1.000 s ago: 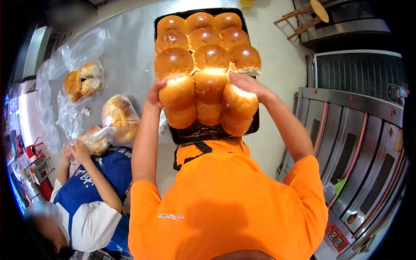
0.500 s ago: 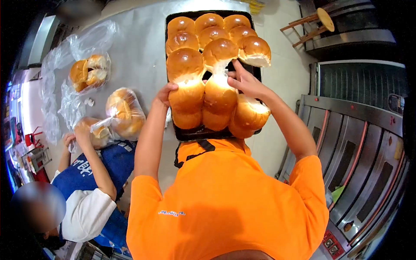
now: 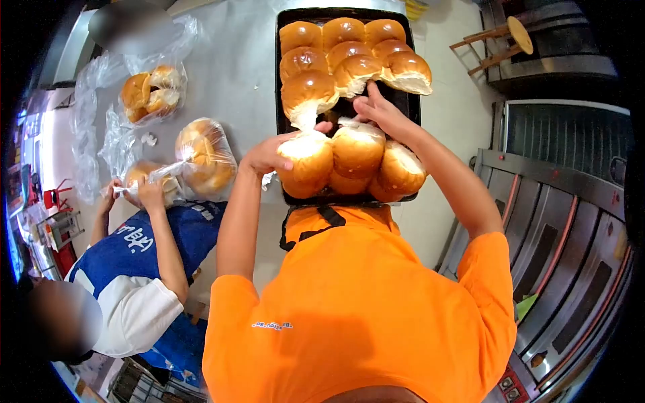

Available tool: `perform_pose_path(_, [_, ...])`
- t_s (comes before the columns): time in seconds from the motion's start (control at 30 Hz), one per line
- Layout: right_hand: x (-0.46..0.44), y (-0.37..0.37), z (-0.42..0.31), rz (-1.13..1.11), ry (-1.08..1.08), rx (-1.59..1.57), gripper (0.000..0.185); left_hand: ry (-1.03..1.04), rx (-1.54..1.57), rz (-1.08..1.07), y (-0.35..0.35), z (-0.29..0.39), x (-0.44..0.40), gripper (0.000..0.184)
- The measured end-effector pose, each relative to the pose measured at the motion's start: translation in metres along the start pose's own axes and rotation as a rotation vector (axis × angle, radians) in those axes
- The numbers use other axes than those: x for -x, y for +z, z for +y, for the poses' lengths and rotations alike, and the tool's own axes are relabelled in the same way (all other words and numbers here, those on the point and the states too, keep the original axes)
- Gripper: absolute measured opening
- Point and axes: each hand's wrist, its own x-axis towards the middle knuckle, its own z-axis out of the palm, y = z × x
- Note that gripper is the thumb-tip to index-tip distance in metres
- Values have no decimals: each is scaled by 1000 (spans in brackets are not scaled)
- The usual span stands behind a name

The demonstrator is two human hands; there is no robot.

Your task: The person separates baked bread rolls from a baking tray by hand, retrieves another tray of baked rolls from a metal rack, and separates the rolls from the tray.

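Note:
Glossy brown bread rolls [image 3: 346, 57] fill a black baking tray [image 3: 418, 124] in joined rows. The front rolls are split from those behind, with white torn sides showing. My left hand [image 3: 267, 156] is closed round the front left roll [image 3: 306, 164], where a strand of crumb still stretches to the roll behind. My right hand [image 3: 384, 115] reaches into the gap above the front middle roll [image 3: 359, 148], fingers apart. Its index finger touches the torn underside of a back roll [image 3: 357, 72], and its other fingertips are partly hidden.
To the left, a person in a blue apron [image 3: 171, 235] handles a clear plastic bag [image 3: 144, 185] of bread on the metal table [image 3: 232, 74]. More bagged rolls [image 3: 205, 158] lie nearby. An oven [image 3: 557, 221] stands at right, beyond a wooden stool [image 3: 517, 37].
The tear between the front rolls and those behind has widened, parting the middle ones. My left hand has moved inward over the left roll. The co-worker's hands shifted on the bag.

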Motion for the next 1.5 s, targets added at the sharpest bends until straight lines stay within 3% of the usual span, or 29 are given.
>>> perform_pose_path(0.03, [-1,1,3,4,-1,-3,114,56,-54,25,3,-2,4,107])
perform_pose_path(0.2, [-10,-3,18,-82,77,-115,112,-60,-37,113,-22,-13,32,110])
perform_pose_path(0.27, [-9,-7,19,-140,123,-46,110,17,-92,92,-51,-30,42,117])
perform_pose_path(0.3, [-20,-15,43,-148,180,13,91,15,-93,88,-43,-26,43,117])
perform_pose_path(0.37, [-8,-31,38,-206,282,165,91,136,-122,243,-6,-4,38,121])
perform_pose_path(0.4, [1,-39,47,-138,357,134,104,115,-41,244,9,4,34,123])
perform_pose_path(0.47, [33,-65,51,-121,469,-35,102,33,-97,262,-22,-26,50,122])
perform_pose_path(0.53, [71,-75,97,11,198,-394,105,-132,-144,343,-25,-37,59,114])
perform_pose_path(0.63, [122,-60,146,-123,-163,-667,114,-200,-360,375,-6,-32,52,109])
perform_pose_path(0.7, [133,-32,159,-19,-195,-490,111,-218,-426,416,7,-33,39,110])
perform_pose_path(0.8, [113,-12,172,84,-80,-444,103,-256,-515,454,4,-31,32,106])
perform_pose_path(0.87, [102,-8,162,104,-125,-525,100,-266,-531,452,-11,-38,35,100])
perform_pose_path(0.93, [105,-10,149,80,-178,-625,91,-94,-198,444,-26,-44,48,91])
perform_pose_path(0.97, [110,-10,148,85,-178,-634,91,-103,-201,442,-28,-47,51,91])
perform_pose_path(1.03, [122,-7,139,-50,-236,-769,86,160,235,334,-21,-49,58,90])
perform_pose_path(1.1, [123,17,116,-68,-272,-851,85,232,215,463,-15,-71,46,96])
perform_pose_path(1.17, [105,48,89,-665,-510,-1278,97,60,624,460,-1,-80,19,103])
perform_pose_path(1.2, [101,66,73,-674,-513,-1269,97,78,695,432,5,-84,7,103])
perform_pose_path(1.27, [99,90,42,-696,-745,-1518,92,197,751,373,29,-86,-8,102])
perform_pose_path(1.37, [101,86,27,-704,-638,-1690,89,592,665,351,72,-78,-6,101])
perform_pose_path(1.4, [93,80,26,-570,-800,-1406,93,700,640,340,82,-71,-5,100])
perform_pose_path(1.43, [92,75,23,-565,-804,-1400,93,790,620,333,91,-61,-2,100])
perform_pose_path(1.5, [92,69,16,-315,-556,-1368,98,883,610,380,105,-42,-7,99])
